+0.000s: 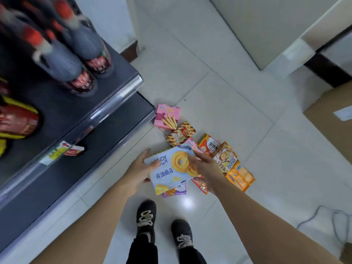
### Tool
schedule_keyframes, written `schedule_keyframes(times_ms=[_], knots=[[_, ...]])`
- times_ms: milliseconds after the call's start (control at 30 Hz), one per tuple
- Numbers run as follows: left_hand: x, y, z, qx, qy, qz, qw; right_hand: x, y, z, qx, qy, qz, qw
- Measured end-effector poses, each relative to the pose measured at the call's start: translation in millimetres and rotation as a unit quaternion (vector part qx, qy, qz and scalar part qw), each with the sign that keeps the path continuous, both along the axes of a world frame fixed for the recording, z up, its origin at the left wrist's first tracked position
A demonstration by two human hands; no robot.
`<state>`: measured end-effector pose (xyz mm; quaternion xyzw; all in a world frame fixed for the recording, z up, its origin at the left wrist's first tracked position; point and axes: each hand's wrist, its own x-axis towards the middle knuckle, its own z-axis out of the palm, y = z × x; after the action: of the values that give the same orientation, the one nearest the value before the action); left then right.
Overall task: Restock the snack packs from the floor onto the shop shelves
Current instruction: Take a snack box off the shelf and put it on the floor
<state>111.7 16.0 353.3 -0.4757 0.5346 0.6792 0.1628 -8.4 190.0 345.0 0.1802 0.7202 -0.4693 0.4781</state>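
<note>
Pale-blue card printed with a cookie ring, the cookie box (171, 168) is held between both hands just above the heap, long axis running roughly hand to hand: the left hand (139, 174) has its thumb on the top face and fingers curled under the left end, the right hand (204, 165) curls its fingers over the right end (thumb hidden). The dark shelves (106, 134) lie left of the left fingers, so that hand is nearer and a leftward carry looks due. Beyond the fingertips the other snack packs (241, 177) lie heaped on glossy pale floor tiles (228, 111), a cardboard carton (333, 115) well apart rightward.
</note>
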Motion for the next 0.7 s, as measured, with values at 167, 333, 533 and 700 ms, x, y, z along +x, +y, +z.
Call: schedule_keyframes(times_ms=[167, 333, 533, 700], knots=[[25.3, 2.5, 69.7, -0.094, 0.041, 0.173, 0.98, 13.2, -37.5, 78.9, -0.035, 0.036, 0.012, 0.999], [64.1, 1.7, 143.2, -0.17, 0.057, 0.254, 0.95, 33.7, -74.9, 150.7, -0.083, 0.079, 0.057, 0.992], [137.9, -14.3, 209.7, -0.232, 0.054, 0.313, 0.919, 87.2, -122.6, 227.7, -0.143, 0.132, 0.158, 0.968], [219.3, -18.0, 259.4, -0.264, 0.049, 0.407, 0.873, 155.1, -160.2, 273.3, -0.175, 0.186, 0.284, 0.924]])
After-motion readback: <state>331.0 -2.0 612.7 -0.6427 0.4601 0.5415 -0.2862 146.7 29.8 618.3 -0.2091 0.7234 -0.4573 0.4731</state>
